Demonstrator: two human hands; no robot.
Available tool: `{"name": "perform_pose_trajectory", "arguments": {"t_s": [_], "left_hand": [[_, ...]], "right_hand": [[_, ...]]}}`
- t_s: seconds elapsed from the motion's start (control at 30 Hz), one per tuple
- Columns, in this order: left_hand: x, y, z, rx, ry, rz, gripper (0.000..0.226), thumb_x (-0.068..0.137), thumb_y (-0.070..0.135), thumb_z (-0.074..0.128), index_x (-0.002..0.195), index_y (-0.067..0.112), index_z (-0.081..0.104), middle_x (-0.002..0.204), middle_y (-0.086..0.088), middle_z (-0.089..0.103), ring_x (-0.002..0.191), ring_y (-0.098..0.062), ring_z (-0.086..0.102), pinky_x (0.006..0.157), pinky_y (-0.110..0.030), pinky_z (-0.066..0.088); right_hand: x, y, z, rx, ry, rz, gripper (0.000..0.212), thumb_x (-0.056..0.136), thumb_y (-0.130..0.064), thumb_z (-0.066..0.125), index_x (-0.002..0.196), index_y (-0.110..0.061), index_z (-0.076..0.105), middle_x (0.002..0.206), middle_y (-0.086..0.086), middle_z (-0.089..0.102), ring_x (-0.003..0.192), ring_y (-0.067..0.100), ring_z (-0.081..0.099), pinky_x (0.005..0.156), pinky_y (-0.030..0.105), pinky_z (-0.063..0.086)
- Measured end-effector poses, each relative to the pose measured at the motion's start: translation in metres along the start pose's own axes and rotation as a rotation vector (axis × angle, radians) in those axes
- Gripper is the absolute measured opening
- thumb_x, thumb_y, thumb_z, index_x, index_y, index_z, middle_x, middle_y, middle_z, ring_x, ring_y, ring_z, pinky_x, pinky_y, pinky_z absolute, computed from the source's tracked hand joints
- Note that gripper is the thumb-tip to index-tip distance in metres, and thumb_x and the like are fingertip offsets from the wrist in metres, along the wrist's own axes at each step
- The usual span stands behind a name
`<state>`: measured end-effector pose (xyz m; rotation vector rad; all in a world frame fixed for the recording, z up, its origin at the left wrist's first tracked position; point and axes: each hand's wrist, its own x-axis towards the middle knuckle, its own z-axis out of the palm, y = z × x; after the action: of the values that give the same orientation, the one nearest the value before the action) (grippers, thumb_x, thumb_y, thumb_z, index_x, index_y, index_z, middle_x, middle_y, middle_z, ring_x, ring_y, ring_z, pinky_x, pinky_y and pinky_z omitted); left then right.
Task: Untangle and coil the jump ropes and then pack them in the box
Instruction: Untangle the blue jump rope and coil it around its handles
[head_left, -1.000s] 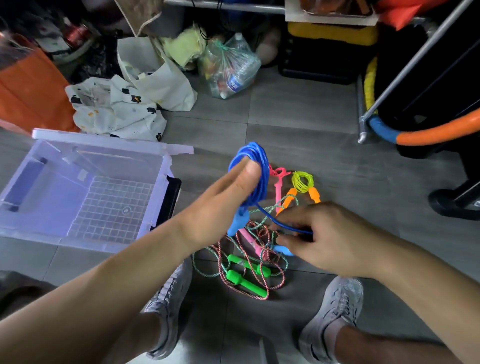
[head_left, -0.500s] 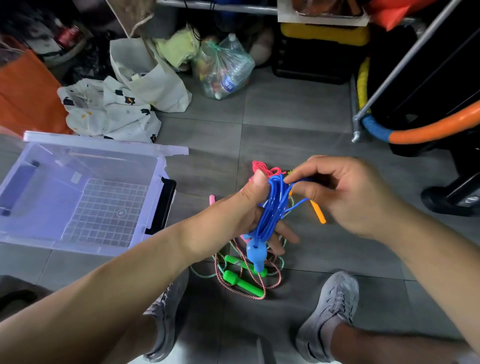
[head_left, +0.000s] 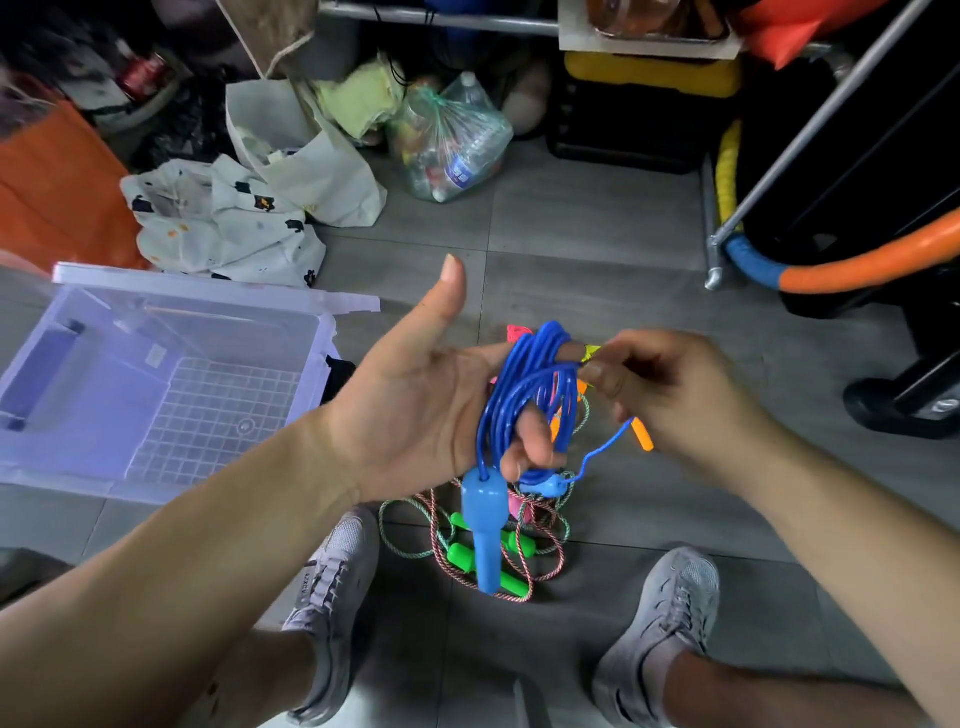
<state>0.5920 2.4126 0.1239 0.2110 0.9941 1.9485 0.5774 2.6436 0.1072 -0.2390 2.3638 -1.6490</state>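
Two hands work one blue jump rope (head_left: 524, 395) above the tiled floor (head_left: 597, 249). The left hand (head_left: 415, 410), palm up and thumb raised, curls its fingers through the glossy plastic coils. The right hand (head_left: 670, 395) pinches a strand beside them. One smooth, tapering blue handle (head_left: 485, 525) hangs straight down, long axis vertical. Braided ropes (head_left: 545, 566) with green handles (head_left: 462, 556) lie tangled beneath. The clear box (head_left: 182, 296) sits open at left.

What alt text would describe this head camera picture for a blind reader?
A person's left hand holds a blue jump rope coiled round its fingers while the right hand pinches a strand. Tangled ropes with green handles lie on the floor below; an open clear box sits left.
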Motion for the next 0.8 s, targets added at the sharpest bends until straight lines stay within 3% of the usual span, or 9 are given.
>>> {"name": "perform_pose_trajectory", "arguments": {"t_s": [0.1, 0.17, 0.23, 0.3, 0.4, 0.53, 0.6, 0.67, 0.8], "left_hand": [[0.0, -0.001, 0.001, 0.052, 0.011, -0.009, 0.109, 0.083, 0.084, 0.018, 0.144, -0.004, 0.042, 0.088, -0.02, 0.069, 0.066, -0.027, 0.058, 0.106, -0.067, 0.032], [0.0, -0.001, 0.004, 0.091, 0.049, -0.017, 0.104, 0.085, 0.081, 0.016, 0.136, -0.001, 0.053, 0.092, -0.024, 0.068, 0.066, -0.026, 0.059, 0.084, -0.042, 0.05], [0.0, 0.0, 0.007, 0.118, 0.057, -0.033, 0.098, 0.085, 0.08, 0.015, 0.129, 0.005, 0.059, 0.094, -0.026, 0.068, 0.067, -0.026, 0.062, 0.074, -0.031, 0.051], [0.0, -0.001, 0.011, 0.134, 0.032, -0.076, 0.103, 0.082, 0.081, 0.019, 0.138, 0.001, 0.05, 0.096, -0.028, 0.068, 0.067, -0.028, 0.06, 0.072, -0.03, 0.052], [0.0, 0.0, 0.012, 0.114, -0.026, -0.096, 0.106, 0.077, 0.083, 0.023, 0.146, 0.005, 0.045, 0.093, -0.027, 0.069, 0.065, -0.031, 0.054, 0.071, -0.029, 0.051], [0.0, 0.0, 0.007, -0.018, -0.036, -0.036, 0.104, 0.079, 0.082, 0.026, 0.149, 0.007, 0.044, 0.097, -0.023, 0.071, 0.063, -0.025, 0.056, 0.08, -0.032, 0.052], [0.0, -0.002, 0.004, -0.091, -0.039, 0.016, 0.101, 0.081, 0.082, 0.028, 0.149, 0.009, 0.045, 0.103, -0.023, 0.072, 0.064, -0.024, 0.059, 0.103, -0.045, 0.047], [-0.001, 0.001, 0.001, -0.163, -0.022, 0.101, 0.1, 0.083, 0.082, 0.029, 0.151, 0.011, 0.04, 0.116, -0.026, 0.068, 0.071, -0.025, 0.063, 0.12, -0.057, 0.026], [-0.001, 0.017, -0.007, -0.245, 0.124, 0.306, 0.083, 0.085, 0.081, 0.028, 0.138, 0.02, 0.044, 0.147, -0.028, 0.047, 0.101, -0.036, 0.065, 0.114, -0.048, 0.038]], "right_hand": [[0.0, -0.006, -0.011, -0.196, 0.107, -0.123, 0.021, 0.083, -0.049, 0.069, 0.079, -0.028, 0.068, 0.067, -0.011, 0.065, 0.062, 0.01, 0.053, 0.059, 0.027, 0.042], [-0.001, -0.012, -0.017, -0.232, 0.148, -0.205, 0.018, 0.09, -0.038, 0.069, 0.08, -0.023, 0.066, 0.067, -0.016, 0.062, 0.062, 0.005, 0.052, 0.059, 0.018, 0.039], [-0.002, -0.016, -0.019, -0.286, 0.199, -0.268, 0.014, 0.093, -0.026, 0.069, 0.083, -0.018, 0.066, 0.07, -0.014, 0.059, 0.064, 0.004, 0.052, 0.06, 0.013, 0.036], [-0.002, -0.019, -0.016, -0.34, 0.234, -0.3, 0.011, 0.094, -0.021, 0.069, 0.085, -0.016, 0.067, 0.074, -0.011, 0.058, 0.067, 0.004, 0.052, 0.062, 0.012, 0.035], [-0.002, -0.014, -0.008, -0.337, 0.225, -0.272, 0.017, 0.094, -0.027, 0.067, 0.082, -0.015, 0.067, 0.068, -0.007, 0.059, 0.062, 0.002, 0.053, 0.058, 0.01, 0.035], [-0.001, -0.006, 0.0, -0.157, 0.085, -0.029, 0.039, 0.093, -0.054, 0.06, 0.074, -0.02, 0.065, 0.055, -0.003, 0.059, 0.046, 0.014, 0.052, 0.046, 0.025, 0.04], [-0.002, 0.0, 0.006, -0.036, 0.045, 0.053, 0.035, 0.097, -0.043, 0.057, 0.073, -0.019, 0.065, 0.055, 0.0, 0.058, 0.045, 0.016, 0.052, 0.046, 0.023, 0.041], [-0.003, 0.005, 0.012, 0.06, -0.028, 0.142, 0.031, 0.103, -0.028, 0.051, 0.084, -0.013, 0.07, 0.062, 0.007, 0.061, 0.051, 0.018, 0.055, 0.05, 0.025, 0.048], [-0.01, 0.016, 0.022, -0.087, -0.221, 0.252, 0.025, 0.103, -0.021, 0.052, 0.09, -0.017, 0.072, 0.064, 0.003, 0.063, 0.053, 0.019, 0.057, 0.059, 0.037, 0.053]]}}
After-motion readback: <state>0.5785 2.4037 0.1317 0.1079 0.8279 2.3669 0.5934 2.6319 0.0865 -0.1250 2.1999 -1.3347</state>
